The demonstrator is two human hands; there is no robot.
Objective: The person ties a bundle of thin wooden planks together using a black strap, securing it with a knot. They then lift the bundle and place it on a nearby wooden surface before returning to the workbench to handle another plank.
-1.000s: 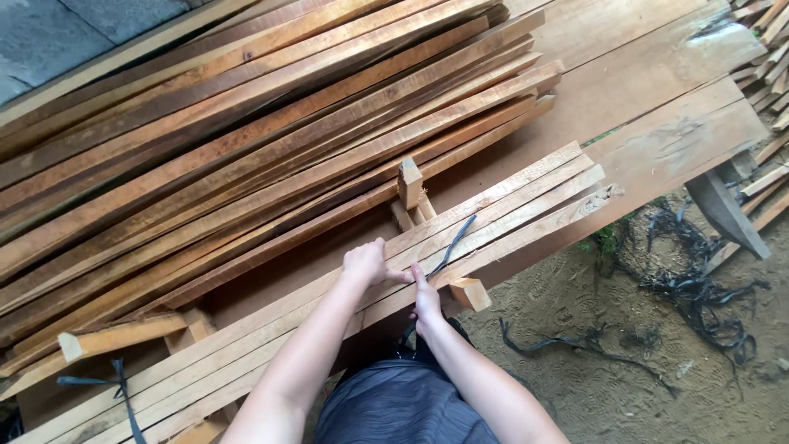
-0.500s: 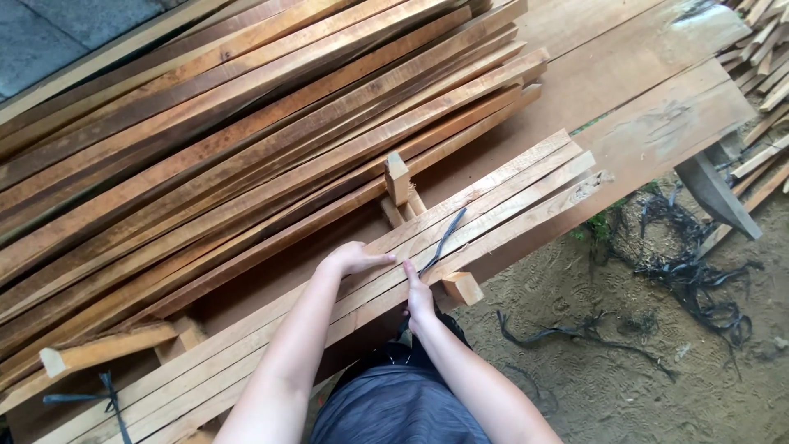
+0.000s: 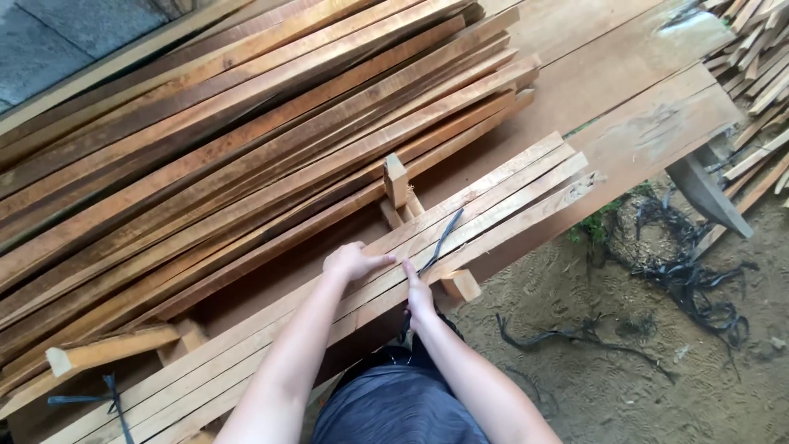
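Note:
My left hand [image 3: 352, 262] rests palm down on a row of several pale wooden slats [image 3: 493, 197] lying side by side on a wooden bench. My right hand [image 3: 419, 298] sits at the slats' near edge, fingers pinched on a thin black strap [image 3: 441, 238] that runs across the slats. A small upright wooden block [image 3: 396, 180] stands just beyond the slats, and another block [image 3: 461, 285] sticks out at their near edge beside my right hand.
A big stack of long reddish-brown boards [image 3: 246, 140] fills the bench's far side. A wide plank [image 3: 641, 90] lies at right. Black strap scraps [image 3: 690, 279] litter the dirt ground at right. Another strap [image 3: 111, 400] and block [image 3: 107, 352] lie at lower left.
My view has shifted slightly. My left hand has flattened onto the slats while my right hand keeps its pinch on the strap.

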